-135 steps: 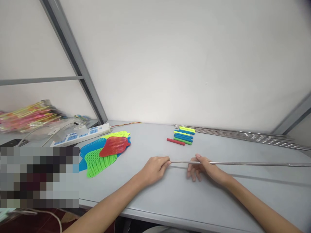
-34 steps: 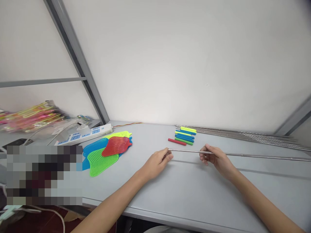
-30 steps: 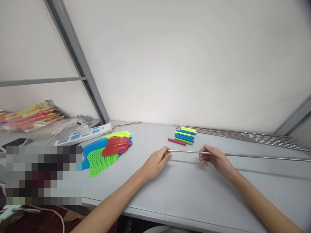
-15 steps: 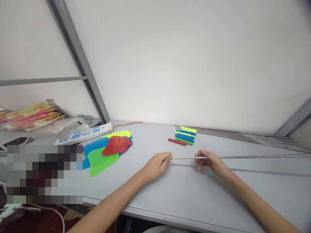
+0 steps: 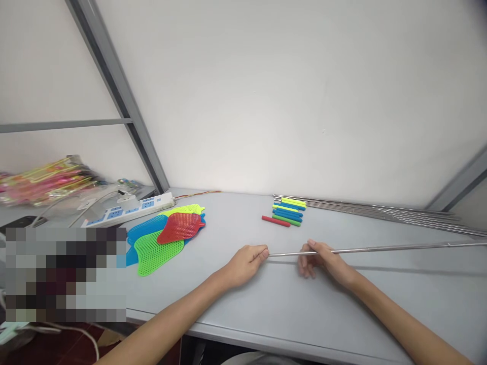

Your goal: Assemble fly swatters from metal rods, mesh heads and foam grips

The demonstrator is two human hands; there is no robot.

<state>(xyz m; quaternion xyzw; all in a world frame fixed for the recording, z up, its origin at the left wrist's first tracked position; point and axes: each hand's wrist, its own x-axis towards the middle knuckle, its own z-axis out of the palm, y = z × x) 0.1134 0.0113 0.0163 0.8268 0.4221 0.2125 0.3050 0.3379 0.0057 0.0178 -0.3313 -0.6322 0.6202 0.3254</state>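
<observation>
Between the two hands runs a rod, held above the table, with its shadow falling just below it. The left hand is closed round the near end, thumb against the bent fingers. To the right of that fist, a short stretch of the rod shows bare before it reaches the right hand. There it passes behind the thumb, while the other fingers hang loosely curled beneath and look blurred; whether this hand grips firmly, one cannot tell. Past the right hand the rod rises slightly and leaves the view.

Beyond the gap between the hands lies a small stack of tubes, yellow, blue and green. A red tube lies at the near side of the stack, closest to the left hand. From behind the stack, a row of rods stretches along the wall, beyond the right hand.

To the left of the left hand, mesh pieces overlap: a red mesh on top, a green mesh nearest, a blue mesh and a yellow mesh farther back. Behind them lies a power strip.
</observation>
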